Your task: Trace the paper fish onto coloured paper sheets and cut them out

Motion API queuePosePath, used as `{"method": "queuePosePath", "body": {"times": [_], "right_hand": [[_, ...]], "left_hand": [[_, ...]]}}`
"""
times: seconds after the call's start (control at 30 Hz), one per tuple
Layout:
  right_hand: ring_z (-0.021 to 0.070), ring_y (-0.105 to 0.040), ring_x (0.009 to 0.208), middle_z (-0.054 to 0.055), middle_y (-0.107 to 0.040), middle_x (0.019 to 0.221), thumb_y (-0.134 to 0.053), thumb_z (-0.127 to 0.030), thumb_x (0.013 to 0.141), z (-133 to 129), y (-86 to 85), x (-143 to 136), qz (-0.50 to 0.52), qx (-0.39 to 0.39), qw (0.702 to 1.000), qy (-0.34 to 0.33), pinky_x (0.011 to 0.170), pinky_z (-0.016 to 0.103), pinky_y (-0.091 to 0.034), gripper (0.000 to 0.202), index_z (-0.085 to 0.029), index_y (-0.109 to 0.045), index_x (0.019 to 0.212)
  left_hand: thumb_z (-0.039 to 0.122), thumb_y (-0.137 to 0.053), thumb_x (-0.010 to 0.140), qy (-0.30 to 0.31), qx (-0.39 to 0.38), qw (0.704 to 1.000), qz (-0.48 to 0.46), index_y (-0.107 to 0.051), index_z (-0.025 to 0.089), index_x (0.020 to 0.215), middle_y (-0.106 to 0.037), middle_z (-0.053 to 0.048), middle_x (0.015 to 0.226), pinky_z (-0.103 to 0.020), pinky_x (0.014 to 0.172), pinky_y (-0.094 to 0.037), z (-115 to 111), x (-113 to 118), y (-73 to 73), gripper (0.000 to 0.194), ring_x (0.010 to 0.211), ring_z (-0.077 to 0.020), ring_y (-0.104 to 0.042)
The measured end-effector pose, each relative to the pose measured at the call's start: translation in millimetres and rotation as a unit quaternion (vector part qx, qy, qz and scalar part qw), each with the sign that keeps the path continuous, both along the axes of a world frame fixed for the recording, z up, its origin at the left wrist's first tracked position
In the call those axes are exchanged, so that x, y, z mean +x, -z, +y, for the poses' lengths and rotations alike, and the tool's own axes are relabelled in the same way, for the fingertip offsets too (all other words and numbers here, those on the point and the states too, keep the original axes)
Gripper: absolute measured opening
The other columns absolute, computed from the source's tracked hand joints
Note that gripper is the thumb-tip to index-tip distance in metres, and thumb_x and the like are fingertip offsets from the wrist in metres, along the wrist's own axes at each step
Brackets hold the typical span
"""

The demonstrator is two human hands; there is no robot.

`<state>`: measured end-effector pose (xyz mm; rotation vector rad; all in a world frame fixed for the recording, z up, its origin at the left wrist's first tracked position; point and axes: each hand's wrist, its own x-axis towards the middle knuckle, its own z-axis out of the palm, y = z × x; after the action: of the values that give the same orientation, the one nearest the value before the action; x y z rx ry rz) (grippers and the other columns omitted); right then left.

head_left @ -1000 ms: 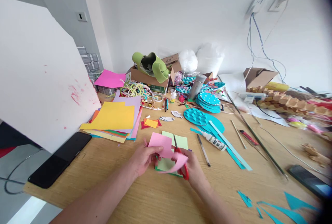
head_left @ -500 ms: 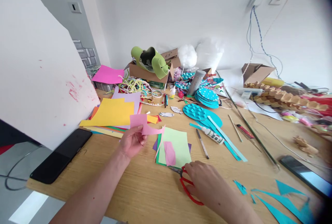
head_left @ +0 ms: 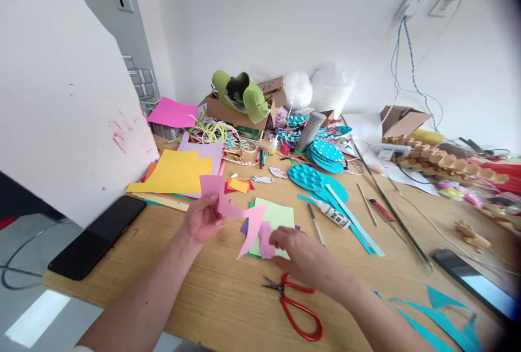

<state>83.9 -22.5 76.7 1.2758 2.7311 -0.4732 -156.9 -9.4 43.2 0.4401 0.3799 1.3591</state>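
Observation:
My left hand [head_left: 203, 219] pinches a pink paper offcut [head_left: 214, 189], whose long curved strip hangs to the right over a stack of green sheets. On the pale green sheet [head_left: 280, 213] lies a small pink paper cut-out [head_left: 266, 240]. My right hand [head_left: 299, 251] is over that sheet, thumb and fingers apart, its fingertips at the cut-out's right edge; whether they touch it I cannot tell. Just below the right hand, red-handled scissors [head_left: 291, 303] rest on the table with blades slightly apart. A pen [head_left: 316, 224] lies to the right of the sheets.
Coloured paper sheets [head_left: 175, 173] and a black phone [head_left: 97, 238] are at left. A glue bottle [head_left: 334, 214], blue paper strips [head_left: 354, 221], a long stick [head_left: 391, 205] and a second phone [head_left: 476, 281] are at right. Craft supplies crowd the back, around a grey flask [head_left: 311, 130].
My right hand has let go of the scissors, now lying on the table, and moved up to the small pink cut-out. The pink offcut in my left hand has turned, its strip swinging downward.

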Motion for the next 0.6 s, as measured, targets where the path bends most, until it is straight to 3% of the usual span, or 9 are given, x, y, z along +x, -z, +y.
{"method": "queuePosePath", "body": {"times": [0.17,0.37,0.47,0.6], "right_hand": [[0.0239,-0.054,0.102,0.01,-0.057,0.108,-0.07,-0.023,0.071,45,14.6,-16,0.023,-0.03,0.999,-0.001,0.084,0.032,-0.042,0.04,-0.014,-0.055,0.107],[0.0264,-0.053,0.103,0.013,-0.058,0.107,-0.077,-0.024,0.063,59,18.8,-29,-0.05,-0.049,0.998,-0.007,0.083,0.033,-0.041,0.052,-0.012,-0.054,0.109],[0.0249,-0.054,0.1,0.01,-0.06,0.103,-0.078,-0.026,0.06,63,19.2,-30,-0.05,-0.055,0.997,-0.013,0.078,0.029,-0.041,0.054,-0.014,-0.056,0.108],[0.0211,-0.056,0.089,0.006,-0.06,0.092,-0.076,-0.026,0.062,68,19.9,-30,-0.048,-0.062,0.996,-0.033,0.067,0.025,-0.038,0.032,-0.017,-0.063,0.089]], "left_hand": [[0.025,-0.075,0.065,0.04,0.1,0.993,0.043,-0.066,0.014,0.061,-0.05,0.0,0.05,-0.016,0.035,-0.032,-4,-3,1.3,0.015,0.051,-0.0106,-0.049],[0.036,-0.072,0.07,0.159,0.242,0.953,0.089,-0.067,0.016,0.058,-0.052,-0.004,0.042,-0.021,0.033,-0.029,-7,-2,6.2,0.024,0.04,-0.0119,-0.046],[0.042,-0.074,0.066,0.187,0.23,0.947,0.121,-0.067,0.016,0.055,-0.054,-0.007,0.043,-0.023,0.033,-0.03,-10,-2,10.5,0.029,0.04,-0.0136,-0.047],[0.046,-0.08,0.057,0.195,0.164,0.949,0.183,-0.064,0.016,0.049,-0.055,-0.009,0.043,-0.025,0.036,-0.032,-13,-5,17.2,0.035,0.039,-0.0152,-0.048]]}}
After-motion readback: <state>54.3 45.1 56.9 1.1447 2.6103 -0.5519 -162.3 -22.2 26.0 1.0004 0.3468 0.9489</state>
